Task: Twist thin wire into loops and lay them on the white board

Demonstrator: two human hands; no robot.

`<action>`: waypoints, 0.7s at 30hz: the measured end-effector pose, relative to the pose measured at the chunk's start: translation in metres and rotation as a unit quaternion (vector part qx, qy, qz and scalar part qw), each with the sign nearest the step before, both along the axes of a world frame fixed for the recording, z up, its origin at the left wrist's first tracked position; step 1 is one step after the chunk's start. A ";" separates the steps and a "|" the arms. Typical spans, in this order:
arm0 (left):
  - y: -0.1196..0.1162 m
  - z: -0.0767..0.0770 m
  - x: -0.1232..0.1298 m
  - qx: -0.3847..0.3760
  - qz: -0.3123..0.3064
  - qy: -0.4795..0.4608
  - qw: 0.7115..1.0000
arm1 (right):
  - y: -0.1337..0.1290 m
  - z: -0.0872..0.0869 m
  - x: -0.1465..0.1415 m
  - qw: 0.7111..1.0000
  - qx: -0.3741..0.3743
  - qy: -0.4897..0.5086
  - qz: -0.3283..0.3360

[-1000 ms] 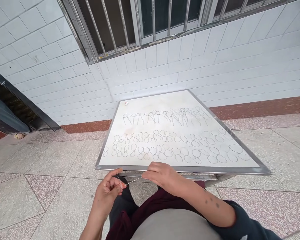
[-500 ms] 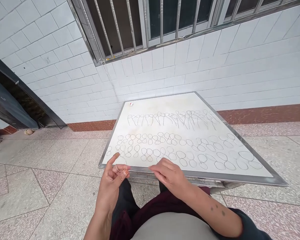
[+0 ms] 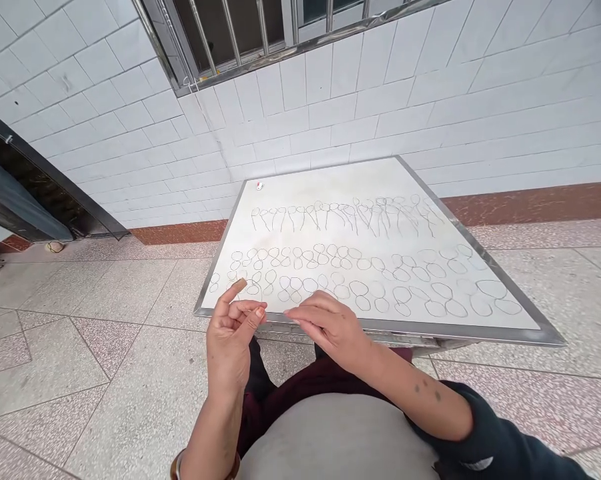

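My left hand (image 3: 233, 330) hovers over the near edge of a white board (image 3: 320, 177), thumb and fingertips pinched together, index finger raised. A thin wire loop, very faint against the board, is in that pinch. To its right is my right hand (image 3: 330, 327), its thumb and fingers pressed together and pointing at the left fingertips, with a small gap between the hands. Whatever it pinches is too fine to make out. Beyond the hands lie rows of thin dark wire rings (image 3: 359, 289), many in touching pairs, and farther back a row of loops with long tails (image 3: 327, 215).
A metal frame (image 3: 380, 327) edges the board. At its far left corner lies a small white and red object (image 3: 259, 187). Behind stands a white tiled wall (image 3: 290, 113) with a barred window (image 3: 235, 33). A dark doorway (image 3: 30, 180) is at left, above the stone floor (image 3: 145, 387).
The hands have come closer together, the right moving left. The left-hand loop shows more faintly now. My view has tipped downward, so the board and wall sit higher in the picture.
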State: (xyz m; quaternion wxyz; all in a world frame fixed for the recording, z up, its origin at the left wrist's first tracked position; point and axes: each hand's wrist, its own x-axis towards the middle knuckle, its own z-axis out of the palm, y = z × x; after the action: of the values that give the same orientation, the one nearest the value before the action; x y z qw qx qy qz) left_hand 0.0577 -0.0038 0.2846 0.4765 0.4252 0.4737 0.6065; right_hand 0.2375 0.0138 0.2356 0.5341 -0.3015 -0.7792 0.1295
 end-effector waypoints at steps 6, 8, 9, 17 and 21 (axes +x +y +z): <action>0.000 -0.002 0.005 -0.003 0.006 0.023 1.000 | 0.001 -0.001 -0.003 0.999 -0.029 -0.023 0.030; -0.001 -0.005 0.006 -0.003 0.005 0.026 1.000 | 0.002 -0.002 -0.003 0.999 -0.040 -0.018 0.027; -0.001 -0.006 0.007 -0.002 0.003 0.026 1.000 | 0.002 -0.003 -0.003 0.999 -0.045 -0.014 0.024; -0.002 -0.012 0.009 0.002 -0.008 -0.003 1.000 | 0.002 -0.008 -0.002 0.999 -0.019 -0.035 0.005; 0.000 -0.014 0.011 -0.016 0.000 -0.027 1.000 | 0.003 -0.008 -0.001 0.999 -0.002 -0.049 0.001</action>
State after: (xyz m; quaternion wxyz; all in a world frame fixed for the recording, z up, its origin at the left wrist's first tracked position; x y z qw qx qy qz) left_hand 0.0687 -0.0036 0.2704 0.4956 0.4009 0.4702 0.6104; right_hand 0.2363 0.0172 0.2273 0.4949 -0.3078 -0.8043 0.1162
